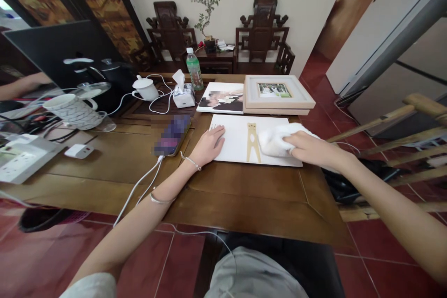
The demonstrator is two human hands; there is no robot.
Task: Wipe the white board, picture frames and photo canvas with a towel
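Observation:
A white photo panel [232,142] lies back side up near the table's front edge, a pale yellow stand [252,131] with two legs fixed at its middle. Over the panel's left edge rests my left hand [208,145], open, its fingers lying on the surface. My right hand [303,145] is closed on a bunched white cloth [275,141], pressed to the panel's right part beside the stand. The cloth hides part of the panel's right side, and some of my right fingers are hidden in it.
Behind the panel lie a photo print [223,98] and stacked frames [279,98]. To the left are a charging phone [172,135], tissue box [184,97], bottle [194,70], lidded cup [145,89], mug [75,111] and power strip [24,156]. Another person's arm [23,86] shows far left.

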